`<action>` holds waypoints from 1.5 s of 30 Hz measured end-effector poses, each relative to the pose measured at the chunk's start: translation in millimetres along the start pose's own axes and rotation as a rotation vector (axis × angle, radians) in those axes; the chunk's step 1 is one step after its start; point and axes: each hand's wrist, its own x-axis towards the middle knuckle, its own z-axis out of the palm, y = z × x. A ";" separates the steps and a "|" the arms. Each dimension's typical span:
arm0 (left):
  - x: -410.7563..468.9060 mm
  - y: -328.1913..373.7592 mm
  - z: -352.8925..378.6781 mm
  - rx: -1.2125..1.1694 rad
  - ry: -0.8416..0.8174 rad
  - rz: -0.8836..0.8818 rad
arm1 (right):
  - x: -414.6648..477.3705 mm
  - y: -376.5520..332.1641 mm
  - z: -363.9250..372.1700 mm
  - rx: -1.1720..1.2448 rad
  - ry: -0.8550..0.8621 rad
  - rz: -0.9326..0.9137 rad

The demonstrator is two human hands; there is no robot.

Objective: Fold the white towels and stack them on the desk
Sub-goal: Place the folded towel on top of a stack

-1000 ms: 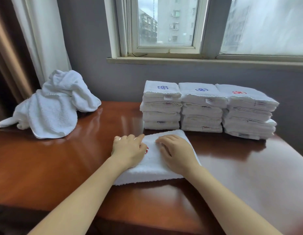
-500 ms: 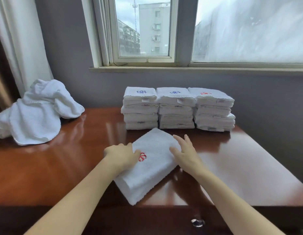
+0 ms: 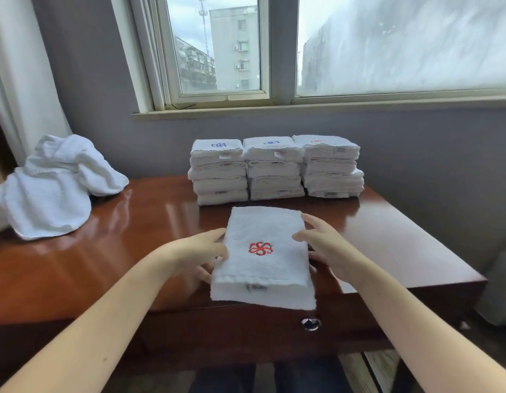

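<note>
Since half a second ago the folded towel (image 3: 263, 251) has swung from lying slantwise to running straight from near to far, and its near end now sticks out past the front edge of the surface (image 3: 132, 251). Both hands have shifted to its long sides. The left hand (image 3: 198, 253) grasps the left side, thumb at the top edge and fingers curled underneath. The right hand (image 3: 325, 248) grasps the right side in the same way, thumb on top and fingers below, with one finger stretched along the far part of that edge.

A red emblem (image 3: 260, 248) faces up in the middle of the towel, and a small label (image 3: 256, 287) shows on its near fold.

Beyond the towel, against the wall, three stacks stand side by side and touching: the left stack (image 3: 219, 173) and the middle stack (image 3: 274, 168) show blue emblems on top, and the right stack (image 3: 332, 165) shows a red one.

At the far left of the surface lies a heap of unfolded towels (image 3: 53, 188), well apart from the stacks. A round drawer knob (image 3: 311, 323) sits just below the towel's near end. Above the stacks is a window (image 3: 217, 46).
</note>
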 end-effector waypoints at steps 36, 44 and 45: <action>-9.1 -13.7 -27.0 -0.328 -0.017 0.402 | -2.2 -16.9 -31.6 0.273 -0.491 -0.115; -5.7 20.9 -87.9 -0.395 0.171 0.546 | 49.2 -82.3 -9.9 0.339 -0.495 -0.267; -3.0 25.1 -97.8 -0.402 0.184 0.557 | 57.5 -92.2 -7.6 0.335 -0.505 -0.293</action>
